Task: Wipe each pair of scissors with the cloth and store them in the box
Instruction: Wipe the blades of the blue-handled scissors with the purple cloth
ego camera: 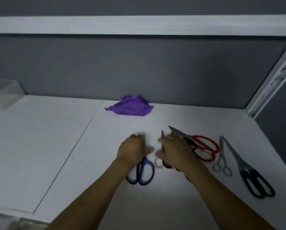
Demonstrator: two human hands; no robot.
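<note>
L fingers [137,137] curl down over the blade part of the blue-handled scissors [143,174], thumb on the inner side, so the left hand [132,151] grips that pair against the table [59,146]. Only its 2 handle loops show, below the wrist. R fingers [165,138] are curled too, clamped w/ the thumb on the pink-handled scissors [158,163]. A thin blade tip pokes out past the knuckles of the right hand [174,152]. A dark loop sits just beside the pink one; can't tell if it's the same pair.

Both hands are side by side, near each other, not touching, approx. mid-table.

Just R of the right hand lie the red-handled scissors [205,146], blades pointing up-left and partly under the hand. Further R: small silver scissors [222,157], then large black-handled scissors [250,173], both flat, tips pointing away from the person.

Purple cloth [130,108] is crumpled at the table's far edge, against the grey partition [139,68], well apart from the hands. Clear box [3,89] stands at far L, blurred, contents can't be made out. White shelf [139,24] runs overhead.
</note>
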